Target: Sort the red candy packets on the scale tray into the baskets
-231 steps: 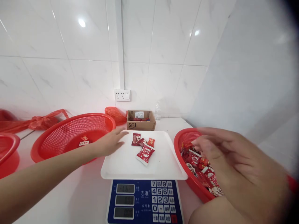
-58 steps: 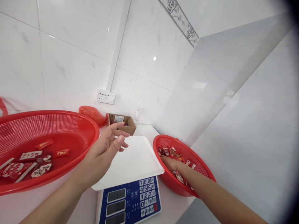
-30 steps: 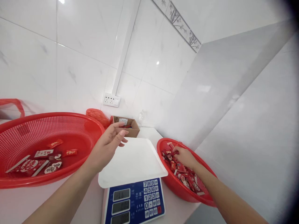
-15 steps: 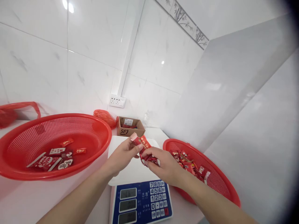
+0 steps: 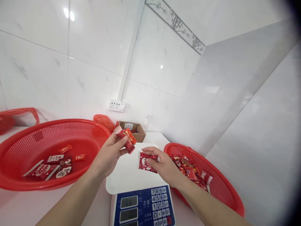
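Observation:
My left hand (image 5: 110, 153) is closed on several red candy packets (image 5: 128, 141), pinched between thumb and fingers above the scale's far left side. Over the white scale pan (image 5: 131, 175), my right hand (image 5: 162, 161) grips a red candy packet (image 5: 145, 162) with a white heart-like print. The pan belongs to a digital scale (image 5: 143, 204) with a blue keypad panel. To the left, a large red basket (image 5: 56, 122) holds several wrapped candies (image 5: 56, 158). On the right, another red basket (image 5: 221, 166) contains a heap of red wrapped candies (image 5: 191, 172).
Behind the scale stands a small open cardboard box (image 5: 140, 135), partly hidden by my left hand's packets. A red plastic bag (image 5: 104, 121) lies beside it. A wall socket (image 5: 117, 105) sits on the tiled wall, and a red bag (image 5: 14, 117) rests at far left.
My hands have moved apart. The left has gone left and slightly up with its packets, while the right keeps one packet, turned so its printed face shows.

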A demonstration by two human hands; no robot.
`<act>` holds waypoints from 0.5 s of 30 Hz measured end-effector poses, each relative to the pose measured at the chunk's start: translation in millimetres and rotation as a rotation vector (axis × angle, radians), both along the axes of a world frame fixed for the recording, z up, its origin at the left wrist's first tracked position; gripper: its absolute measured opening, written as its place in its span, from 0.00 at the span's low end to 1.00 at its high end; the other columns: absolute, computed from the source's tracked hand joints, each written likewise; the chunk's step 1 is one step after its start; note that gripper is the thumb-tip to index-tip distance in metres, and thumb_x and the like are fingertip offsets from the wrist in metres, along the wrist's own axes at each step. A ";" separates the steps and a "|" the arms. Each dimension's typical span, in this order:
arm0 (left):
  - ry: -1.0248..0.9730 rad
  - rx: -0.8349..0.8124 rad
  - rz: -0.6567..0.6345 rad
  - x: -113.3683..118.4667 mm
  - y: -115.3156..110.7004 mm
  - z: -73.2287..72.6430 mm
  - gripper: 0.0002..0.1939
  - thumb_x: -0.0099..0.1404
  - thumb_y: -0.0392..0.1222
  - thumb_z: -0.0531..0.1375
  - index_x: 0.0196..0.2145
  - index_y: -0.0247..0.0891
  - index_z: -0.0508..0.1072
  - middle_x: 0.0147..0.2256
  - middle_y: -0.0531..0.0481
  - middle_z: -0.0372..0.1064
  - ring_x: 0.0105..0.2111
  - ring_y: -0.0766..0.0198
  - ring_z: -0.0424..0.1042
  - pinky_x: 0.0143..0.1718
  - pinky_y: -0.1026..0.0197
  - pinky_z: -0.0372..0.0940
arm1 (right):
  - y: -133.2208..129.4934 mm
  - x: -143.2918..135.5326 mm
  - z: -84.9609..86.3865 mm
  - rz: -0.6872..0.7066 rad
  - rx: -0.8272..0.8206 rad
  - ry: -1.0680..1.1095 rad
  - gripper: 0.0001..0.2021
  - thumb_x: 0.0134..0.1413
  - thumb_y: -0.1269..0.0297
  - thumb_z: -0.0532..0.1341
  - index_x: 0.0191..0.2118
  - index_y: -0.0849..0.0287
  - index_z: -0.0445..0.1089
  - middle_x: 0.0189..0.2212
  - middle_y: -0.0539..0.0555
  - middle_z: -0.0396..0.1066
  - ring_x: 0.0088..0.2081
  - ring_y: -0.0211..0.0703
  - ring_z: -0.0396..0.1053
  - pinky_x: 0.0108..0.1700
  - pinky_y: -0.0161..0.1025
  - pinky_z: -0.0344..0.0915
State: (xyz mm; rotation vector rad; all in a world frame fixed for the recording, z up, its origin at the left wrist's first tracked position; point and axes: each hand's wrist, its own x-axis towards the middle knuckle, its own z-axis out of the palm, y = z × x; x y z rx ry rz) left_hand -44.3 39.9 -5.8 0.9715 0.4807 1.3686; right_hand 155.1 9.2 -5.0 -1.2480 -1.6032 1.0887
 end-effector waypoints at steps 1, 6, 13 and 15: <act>0.007 -0.012 -0.007 -1.3 -0.1 0.1 0.11 0.60 0.44 0.66 0.38 0.39 0.70 0.34 0.52 0.72 0.36 0.62 0.71 0.39 0.58 0.69 | 1.9 -0.2 -1.3 -0.010 -0.010 0.012 0.18 0.48 0.58 0.67 0.47 0.54 0.72 0.47 0.56 0.73 0.44 0.46 0.73 0.47 0.46 0.69; 0.067 -0.008 -0.049 -2.5 -5.6 2.1 0.09 0.62 0.43 0.63 0.38 0.39 0.70 0.32 0.52 0.73 0.33 0.64 0.71 0.35 0.61 0.68 | 11.4 -3.5 -9.4 -0.037 -0.027 0.059 0.19 0.46 0.58 0.69 0.45 0.55 0.72 0.46 0.57 0.74 0.42 0.46 0.73 0.46 0.46 0.69; 0.129 0.016 -0.023 -1.7 -10.4 5.8 0.06 0.61 0.40 0.62 0.36 0.39 0.70 0.28 0.54 0.69 0.29 0.66 0.67 0.27 0.66 0.63 | 28.2 -3.8 -17.5 -0.102 -0.023 0.133 0.20 0.46 0.58 0.66 0.47 0.58 0.70 0.49 0.59 0.72 0.45 0.46 0.73 0.49 0.44 0.67; 0.149 0.023 -0.016 -1.9 -10.6 6.1 0.06 0.60 0.40 0.62 0.36 0.39 0.70 0.27 0.55 0.68 0.28 0.66 0.65 0.26 0.66 0.62 | 31.6 -1.6 -18.1 -0.117 -0.034 0.150 0.22 0.47 0.57 0.65 0.49 0.57 0.69 0.51 0.60 0.71 0.45 0.47 0.73 0.49 0.46 0.68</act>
